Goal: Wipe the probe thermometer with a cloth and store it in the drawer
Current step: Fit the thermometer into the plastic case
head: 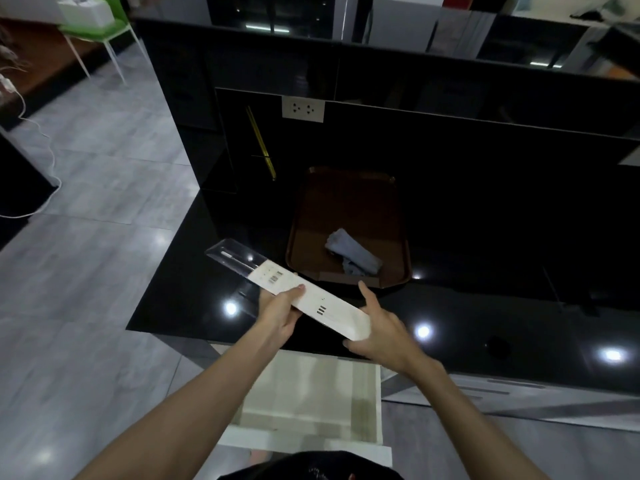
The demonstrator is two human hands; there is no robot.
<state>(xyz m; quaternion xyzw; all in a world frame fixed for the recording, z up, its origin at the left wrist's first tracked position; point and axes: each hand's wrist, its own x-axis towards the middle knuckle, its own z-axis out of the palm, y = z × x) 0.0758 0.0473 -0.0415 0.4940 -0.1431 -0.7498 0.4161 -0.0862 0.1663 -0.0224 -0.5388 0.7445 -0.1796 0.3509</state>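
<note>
In the head view, a long white package (304,296) with a clear end, through which the probe thermometer (239,259) can be seen, is held level above the front edge of the black counter (485,271). The left hand (280,317) is closed around the package near its middle, thumb on top and fingers beneath. The right hand (384,327) is placed at the near end of the package, with the fingers spread and only loosely cupped against its corner; whether a firm hold is kept there cannot be told. Beyond the package on the counter, a brown tray (346,202) is seen, and a crumpled grey cloth (353,254) lies in its near part, untouched. Directly below the package, in front of the counter, a pale drawer (311,403) stands pulled open. The storing step is judged to be in hand. For the next move, the package would need to be lowered flat into the drawer, clear of its walls.
</note>
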